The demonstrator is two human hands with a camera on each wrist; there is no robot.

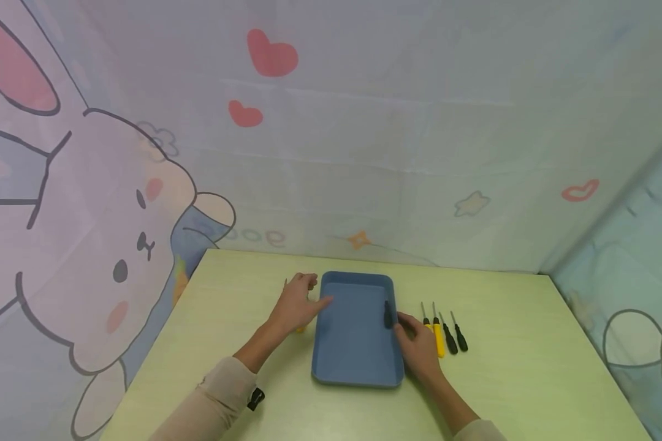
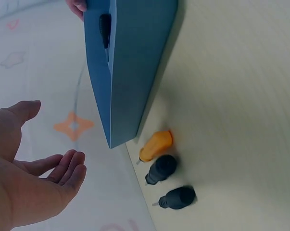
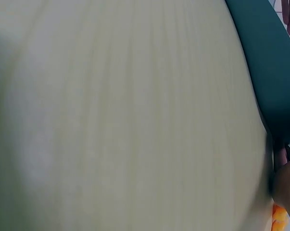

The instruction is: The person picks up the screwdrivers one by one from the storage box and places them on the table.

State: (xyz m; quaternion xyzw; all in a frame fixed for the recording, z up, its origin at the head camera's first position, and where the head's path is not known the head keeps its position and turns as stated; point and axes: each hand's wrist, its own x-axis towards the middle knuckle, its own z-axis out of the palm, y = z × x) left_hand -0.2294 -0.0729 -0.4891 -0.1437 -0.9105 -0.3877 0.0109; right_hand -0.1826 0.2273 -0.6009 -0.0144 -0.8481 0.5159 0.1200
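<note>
A blue rectangular tray [image 1: 358, 367] lies on the table. A black-handled screwdriver [image 1: 388, 315] is inside it, along the right wall. My left hand [image 1: 295, 303] hovers beside the tray's left rim, thumb and fingers spread apart and holding nothing. In the left wrist view, an orange-yellow-handled screwdriver [image 2: 157, 145] and two black-handled screwdrivers [image 2: 161, 169] lie next to the tray; the left hand hides most of them in the head view. My right hand [image 1: 419, 350] grips the tray's right wall, thumb by the rim; its fingers are partly hidden.
To the right of the right hand lie several screwdrivers in a row, yellow-handled [image 1: 438, 337] and black-handled [image 1: 461, 339]. The pale table [image 1: 529, 367] extends to both sides. A printed cloth wall [image 1: 391, 153] stands behind its far edge.
</note>
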